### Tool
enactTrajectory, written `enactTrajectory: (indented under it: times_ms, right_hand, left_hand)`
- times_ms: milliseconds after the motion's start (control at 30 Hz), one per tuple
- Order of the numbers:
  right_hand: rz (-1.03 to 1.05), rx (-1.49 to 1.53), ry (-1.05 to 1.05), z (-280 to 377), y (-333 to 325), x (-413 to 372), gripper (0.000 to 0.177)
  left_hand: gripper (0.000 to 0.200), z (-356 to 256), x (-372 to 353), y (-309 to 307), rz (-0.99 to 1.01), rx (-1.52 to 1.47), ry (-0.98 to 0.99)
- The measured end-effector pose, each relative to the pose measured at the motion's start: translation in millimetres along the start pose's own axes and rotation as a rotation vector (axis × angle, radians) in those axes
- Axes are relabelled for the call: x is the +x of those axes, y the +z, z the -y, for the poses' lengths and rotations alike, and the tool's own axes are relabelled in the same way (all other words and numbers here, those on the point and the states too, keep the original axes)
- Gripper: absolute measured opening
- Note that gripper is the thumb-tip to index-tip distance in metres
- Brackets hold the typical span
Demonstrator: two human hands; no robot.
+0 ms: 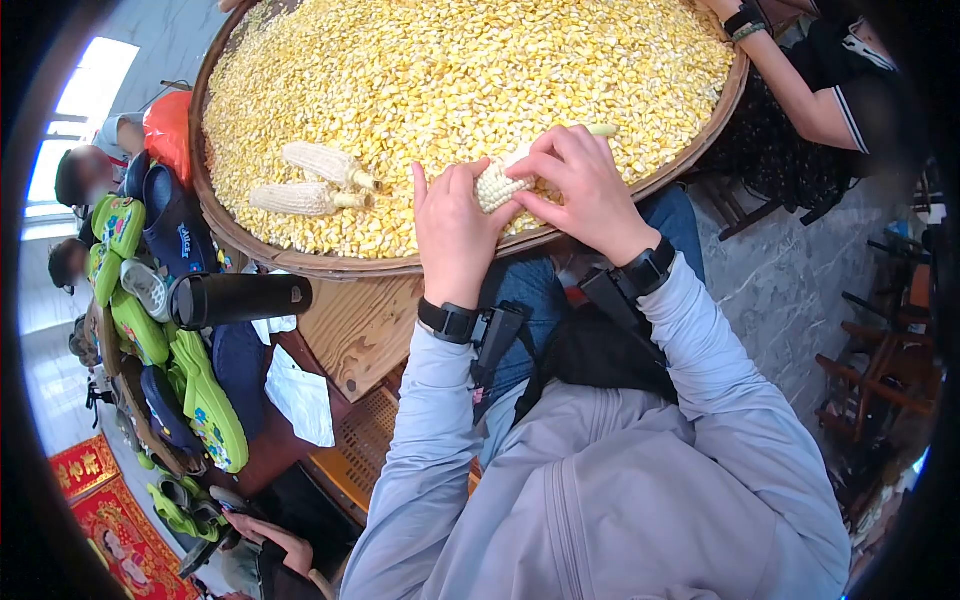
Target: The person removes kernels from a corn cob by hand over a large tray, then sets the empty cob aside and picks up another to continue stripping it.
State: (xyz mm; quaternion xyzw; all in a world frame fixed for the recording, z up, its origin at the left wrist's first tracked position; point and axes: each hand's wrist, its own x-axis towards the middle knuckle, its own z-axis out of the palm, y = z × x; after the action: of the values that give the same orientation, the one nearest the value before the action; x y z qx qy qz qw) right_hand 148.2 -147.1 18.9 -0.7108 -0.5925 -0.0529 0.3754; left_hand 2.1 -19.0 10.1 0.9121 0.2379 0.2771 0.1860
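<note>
A corn cob with pale kernels on its near end is held between both hands, over the front rim of a round tray full of loose yellow kernels. My left hand grips the cob from the left, fingers bent around its end. From the right, my right hand pinches it, thumb and fingers closed on it. The cob's far part is partly hidden behind the right fingers. Two stripped cobs lie on the kernels to the left.
Left of the tray are a black bottle, green clogs, a white packet and a red bag. Another person's arm reaches to the tray's right rim. Other people are at the left. Wooden chairs stand at the right.
</note>
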Motion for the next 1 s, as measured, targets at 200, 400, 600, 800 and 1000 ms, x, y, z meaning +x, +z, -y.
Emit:
enactTrajectory:
  times_ms: [200, 400, 600, 800, 1000]
  right_hand:
    - [0.003, 0.049, 0.050, 2, 2, 2, 0.028]
    - [-0.002, 0.032, 0.047, 4, 6, -1, 0.027]
    - [-0.047, 0.062, 0.039, 8, 8, 2, 0.019]
    - [-0.011, 0.070, 0.002, 6, 11, -3, 0.016]
    - [-0.049, 0.080, 0.080, 9, 9, -1, 0.014]
  left_hand:
    - [0.048, 0, 0, -1, 0.003, -0.002, 0.000]
    - [0.047, 0, 0, 0, -0.014, -0.011, -0.002]
    - [0.047, -2, 0, -1, -0.014, -0.002, 0.001]
    - [0.048, -1, 0, 2, -0.035, 0.025, 0.007]
    - [0.045, 1, 0, 1, -0.021, -0.007, 0.007]
